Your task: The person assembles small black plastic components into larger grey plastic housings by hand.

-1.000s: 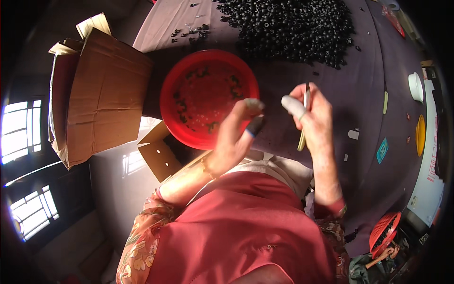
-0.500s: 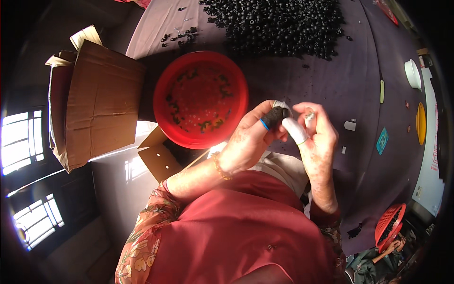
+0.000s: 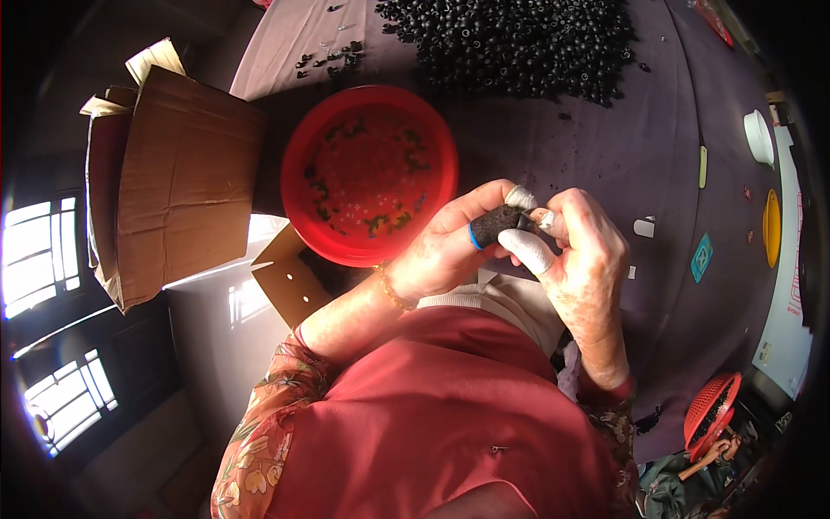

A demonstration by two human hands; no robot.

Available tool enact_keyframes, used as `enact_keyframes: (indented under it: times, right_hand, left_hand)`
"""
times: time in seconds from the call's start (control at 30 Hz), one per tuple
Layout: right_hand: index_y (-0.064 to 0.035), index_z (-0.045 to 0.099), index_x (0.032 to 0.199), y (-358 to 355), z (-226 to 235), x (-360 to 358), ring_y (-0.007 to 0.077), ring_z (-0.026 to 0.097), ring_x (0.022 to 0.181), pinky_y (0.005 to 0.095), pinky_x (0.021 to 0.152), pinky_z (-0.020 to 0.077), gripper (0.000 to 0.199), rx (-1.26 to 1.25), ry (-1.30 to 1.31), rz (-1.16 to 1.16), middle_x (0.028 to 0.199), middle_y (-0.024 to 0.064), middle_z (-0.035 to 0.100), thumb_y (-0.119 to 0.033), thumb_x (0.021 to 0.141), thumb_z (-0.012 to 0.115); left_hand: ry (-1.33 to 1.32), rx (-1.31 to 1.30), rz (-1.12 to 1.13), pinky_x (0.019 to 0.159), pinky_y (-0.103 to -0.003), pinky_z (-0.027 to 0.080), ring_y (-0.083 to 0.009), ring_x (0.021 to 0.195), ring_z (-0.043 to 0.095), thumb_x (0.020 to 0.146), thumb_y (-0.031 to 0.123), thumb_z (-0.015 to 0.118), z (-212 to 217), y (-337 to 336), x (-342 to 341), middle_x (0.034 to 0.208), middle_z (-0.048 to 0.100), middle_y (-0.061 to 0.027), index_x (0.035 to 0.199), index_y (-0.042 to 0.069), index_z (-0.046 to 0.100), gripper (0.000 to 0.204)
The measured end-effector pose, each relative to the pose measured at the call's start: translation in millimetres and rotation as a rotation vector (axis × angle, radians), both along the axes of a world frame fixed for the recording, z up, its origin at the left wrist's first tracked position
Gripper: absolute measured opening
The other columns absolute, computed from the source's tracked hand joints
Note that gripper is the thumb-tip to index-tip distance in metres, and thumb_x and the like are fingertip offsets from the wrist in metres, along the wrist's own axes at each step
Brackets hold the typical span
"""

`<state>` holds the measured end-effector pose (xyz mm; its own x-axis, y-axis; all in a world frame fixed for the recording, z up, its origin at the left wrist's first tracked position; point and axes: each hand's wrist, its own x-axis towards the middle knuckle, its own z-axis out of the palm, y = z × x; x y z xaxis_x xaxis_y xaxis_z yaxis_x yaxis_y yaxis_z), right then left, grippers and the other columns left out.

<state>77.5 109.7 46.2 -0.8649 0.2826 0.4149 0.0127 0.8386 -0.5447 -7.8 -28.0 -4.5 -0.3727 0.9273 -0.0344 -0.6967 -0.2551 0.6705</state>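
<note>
My left hand (image 3: pixel 445 246) is closed in a pinch, with a black sleeve with a blue band on its thumb and white wrapping on a fingertip. Between its fingertips sits a small black part (image 3: pixel 524 223), mostly covered by the fingers. Meeting it from the right, my right hand (image 3: pixel 584 251) has its wrapped thumb and forefinger closed on the same part. The part's exact shape is too small to make out. Both hands are held above my lap, at the near edge of the cloth-covered table (image 3: pixel 661 173).
Left of my hands stands a red plastic basin (image 3: pixel 298 208) with a patterned bottom. A big heap of small black parts (image 3: pixel 519 52) lies at the far side. Cardboard boxes (image 3: pixel 186 182) are at the left. To the right are a white bowl (image 3: pixel 758 137), a yellow dish (image 3: pixel 771 227) and a red basket (image 3: pixel 711 415).
My right hand has turned and its fingers have closed in on the left fingertips. The left hand has shifted only slightly. The whole view has moved a little.
</note>
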Motion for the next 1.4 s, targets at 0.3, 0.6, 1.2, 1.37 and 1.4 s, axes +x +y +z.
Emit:
enact_keyframes:
  times: [0.3, 0.6, 1.2, 1.37, 1.4]
  right_hand:
    - [-0.0081, 0.05, 0.074, -4, -9, 0, 0.0182, 0.055, 0.052, 0.0304, 0.045, 0.0441, 0.041, 0.094, 0.088, -0.056, 0.062, 0.0011, 0.052, -0.038, 0.068, 0.078]
    - [-0.0076, 0.05, 0.074, -5, -2, -1, 0.0181, 0.056, 0.053, 0.0302, 0.045, 0.0442, 0.04, 0.129, 0.066, -0.047, 0.062, 0.0004, 0.052, -0.039, 0.071, 0.075]
    - [-0.0108, 0.046, 0.065, -5, -8, -1, 0.0185, 0.049, 0.048, 0.0322, 0.043, 0.0404, 0.041, 0.202, 0.062, -0.028, 0.058, 0.0002, 0.045, -0.043, 0.072, 0.071]
    - [-0.0111, 0.045, 0.064, -3, -10, 1, 0.019, 0.049, 0.047, 0.0326, 0.043, 0.04, 0.043, 0.208, 0.058, 0.027, 0.055, 0.0007, 0.043, -0.044, 0.071, 0.071]
    - [-0.0111, 0.045, 0.064, -2, -11, 1, 0.019, 0.049, 0.047, 0.0326, 0.043, 0.04, 0.043, 0.206, 0.059, 0.027, 0.055, 0.0007, 0.043, -0.044, 0.071, 0.071]
  left_hand:
    - [-0.165, 0.144, -0.009, 0.073, -0.024, 0.041, -0.008, 0.079, 0.049, 0.094, 0.028, 0.05, 6, 8, 6, 0.092, 0.052, -0.0006, 0.109, 0.004, 0.05, 0.028]
    - [-0.138, 0.073, 0.128, 0.076, -0.024, 0.041, -0.0082, 0.089, 0.049, 0.093, 0.027, 0.048, 12, 9, 10, 0.098, 0.052, -0.0006, 0.11, 0.006, 0.05, 0.027]
    - [-0.223, -0.066, 0.323, 0.084, -0.026, 0.041, -0.0085, 0.093, 0.049, 0.094, 0.02, 0.046, 20, 9, 33, 0.096, 0.051, -0.0002, 0.106, 0.008, 0.05, 0.018]
    - [-0.229, -0.059, 0.307, 0.076, -0.024, 0.04, -0.0071, 0.086, 0.047, 0.094, 0.021, 0.046, 22, 10, 33, 0.092, 0.051, 0.0007, 0.102, 0.008, 0.051, 0.016]
    - [-0.227, -0.065, 0.302, 0.074, -0.024, 0.039, -0.0065, 0.083, 0.046, 0.094, 0.021, 0.047, 22, 10, 33, 0.091, 0.051, 0.001, 0.101, 0.008, 0.051, 0.016]
